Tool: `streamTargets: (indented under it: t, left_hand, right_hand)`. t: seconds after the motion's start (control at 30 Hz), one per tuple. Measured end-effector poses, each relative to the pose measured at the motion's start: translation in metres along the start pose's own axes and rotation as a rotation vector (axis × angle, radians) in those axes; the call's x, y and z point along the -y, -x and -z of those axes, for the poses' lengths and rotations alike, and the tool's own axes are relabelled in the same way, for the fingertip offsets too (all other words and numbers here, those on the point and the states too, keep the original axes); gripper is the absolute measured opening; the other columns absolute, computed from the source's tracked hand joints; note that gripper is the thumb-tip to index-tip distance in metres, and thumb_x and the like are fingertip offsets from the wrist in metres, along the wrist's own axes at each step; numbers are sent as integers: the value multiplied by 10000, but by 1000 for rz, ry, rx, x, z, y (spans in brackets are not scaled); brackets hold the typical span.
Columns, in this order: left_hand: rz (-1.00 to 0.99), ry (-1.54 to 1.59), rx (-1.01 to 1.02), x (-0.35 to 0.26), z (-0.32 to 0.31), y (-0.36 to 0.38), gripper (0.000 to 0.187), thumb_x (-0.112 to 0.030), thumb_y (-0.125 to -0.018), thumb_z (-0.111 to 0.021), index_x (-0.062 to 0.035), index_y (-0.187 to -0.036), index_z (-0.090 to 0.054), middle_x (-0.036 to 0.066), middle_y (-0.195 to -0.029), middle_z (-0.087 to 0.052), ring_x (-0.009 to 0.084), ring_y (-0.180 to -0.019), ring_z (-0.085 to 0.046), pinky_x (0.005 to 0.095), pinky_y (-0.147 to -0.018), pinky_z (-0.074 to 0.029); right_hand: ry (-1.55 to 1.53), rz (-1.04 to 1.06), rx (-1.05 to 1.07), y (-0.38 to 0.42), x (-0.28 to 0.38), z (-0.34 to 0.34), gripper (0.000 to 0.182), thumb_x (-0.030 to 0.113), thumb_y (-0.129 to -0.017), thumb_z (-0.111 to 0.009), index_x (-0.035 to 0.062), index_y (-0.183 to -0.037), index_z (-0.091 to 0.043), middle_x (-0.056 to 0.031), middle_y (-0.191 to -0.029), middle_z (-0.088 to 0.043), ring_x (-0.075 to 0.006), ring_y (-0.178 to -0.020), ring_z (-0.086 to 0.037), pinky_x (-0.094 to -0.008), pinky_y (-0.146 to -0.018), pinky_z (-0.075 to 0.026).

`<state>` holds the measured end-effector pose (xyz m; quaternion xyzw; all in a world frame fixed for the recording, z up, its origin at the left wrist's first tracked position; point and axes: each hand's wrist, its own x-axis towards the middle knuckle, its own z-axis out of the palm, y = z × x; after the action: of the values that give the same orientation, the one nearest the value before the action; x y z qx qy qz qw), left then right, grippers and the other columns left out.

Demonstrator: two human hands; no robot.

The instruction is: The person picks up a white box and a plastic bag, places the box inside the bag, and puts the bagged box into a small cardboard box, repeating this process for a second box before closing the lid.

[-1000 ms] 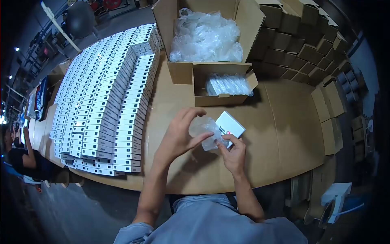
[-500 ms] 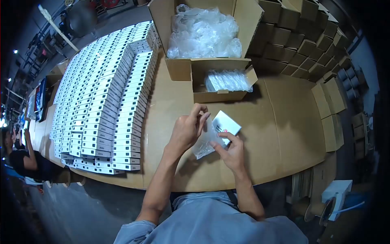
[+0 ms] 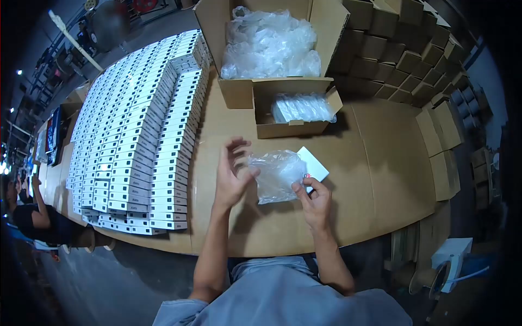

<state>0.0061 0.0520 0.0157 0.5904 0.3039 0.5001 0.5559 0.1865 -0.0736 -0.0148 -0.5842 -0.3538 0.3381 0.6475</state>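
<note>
A clear plastic bag (image 3: 278, 179) hangs spread out in front of me, above the cardboard-covered table. Its right edge is pinched between the thumb and fingers of my right hand (image 3: 315, 202). My left hand (image 3: 234, 176) is at the bag's left side, fingers apart and a little blurred, with the thumb close to the bag's edge; whether it touches cannot be made out. Partly behind the bag and my right fingers lies a small white box (image 3: 314, 163) with red print.
Rows of stacked white boxes (image 3: 130, 141) fill the table's left side. At the back stand a large carton (image 3: 236, 93) of clear plastic bags and a smaller carton (image 3: 283, 130) holding wrapped items. Cardboard boxes (image 3: 380, 65) are piled back right. A person (image 3: 35, 214) is at far left.
My left hand has moved left and its fingers have opened from a pinch. The bag has spread wider. My right hand keeps its pinch, shifted slightly.
</note>
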Motion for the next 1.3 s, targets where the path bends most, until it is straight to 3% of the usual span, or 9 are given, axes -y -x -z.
streamTargets:
  t: [0.27, 0.5, 0.7, 0.77, 0.83, 0.87, 1.0, 1.2, 1.3]
  left_hand:
    - [351, 136, -55, 7, -32, 44, 356, -54, -867, -809, 29, -1159, -623, 81, -1053, -701, 103, -944, -646, 258, -825, -524]
    - [198, 120, 113, -5, -14, 33, 537, -57, -795, -871, 15, -1244, -584, 101, -1132, -693, 166, -1010, -673, 305, -880, -549]
    - [169, -105, 106, -5, -14, 29, 419, -34, -825, -834, 32, -1190, -639, 100, -1074, -729, 154, -997, -686, 313, -905, -551]
    - [211, -82, 136, -7, -15, 32, 432, -43, -816, -845, 35, -1188, -640, 106, -1070, -732, 154, -992, -689, 306, -894, -554]
    - [216, -118, 168, -5, -17, 33, 451, -55, -808, -858, 35, -1192, -640, 108, -1062, -735, 154, -987, -692, 304, -883, -557]
    - [219, -137, 185, -5, -18, 34, 460, -60, -803, -864, 34, -1194, -640, 109, -1058, -737, 154, -984, -693, 303, -878, -559]
    - [224, -140, 180, -5, -23, 35, 472, -66, -786, -878, 30, -1185, -646, 101, -1038, -743, 154, -963, -698, 305, -863, -562]
    - [183, -152, 181, 0, -17, 35, 456, -48, -765, -879, 21, -1154, -653, 96, -1011, -739, 145, -954, -695, 299, -843, -556]
    - [131, -174, 183, 3, -15, 34, 431, -53, -781, -874, 17, -1141, -649, 94, -995, -733, 140, -945, -689, 298, -843, -557]
  right_hand:
    - [-6, 31, -43, 3, 5, -9, 200, 157, -941, -782, -35, -958, -730, 15, -820, -656, -35, -704, -534, -213, -601, -435]
    - [182, 100, 33, 4, -12, 0, 203, 138, -936, -781, -51, -982, -723, 9, -825, -655, -54, -681, -533, -223, -579, -431]
    - [71, 231, 75, -19, 11, 12, 194, 34, -986, -629, -50, -1142, -708, -76, -997, -682, -118, -989, -625, -271, -872, -502]
    - [-54, 135, 1, -35, 17, 29, 409, 26, -999, -570, -25, -1405, -545, -124, -1146, -659, -168, -1163, -596, -328, -1006, -467]
    - [-134, 336, 58, -44, 65, 13, 697, -5, -976, -601, 20, -1579, -252, -141, -1208, -622, -192, -1157, -607, -338, -987, -491]
    - [-162, 323, 89, -49, 71, 10, 780, -47, -941, -647, 45, -1552, -171, -144, -1221, -599, -189, -1128, -622, -327, -974, -510]
    - [-307, 141, 165, -51, 73, -5, 545, 4, -914, -753, 57, -1289, -361, -122, -1161, -617, -160, -1084, -635, -299, -938, -527]
    - [-313, -95, 251, -55, 54, -7, 514, 48, -919, -772, 50, -1248, -377, -118, -1120, -644, -149, -1050, -640, -292, -899, -538]
    - [-198, 19, 264, -52, 57, -11, 492, 33, -920, -761, 51, -1224, -375, -110, -1104, -611, -157, -1029, -643, -306, -887, -547]
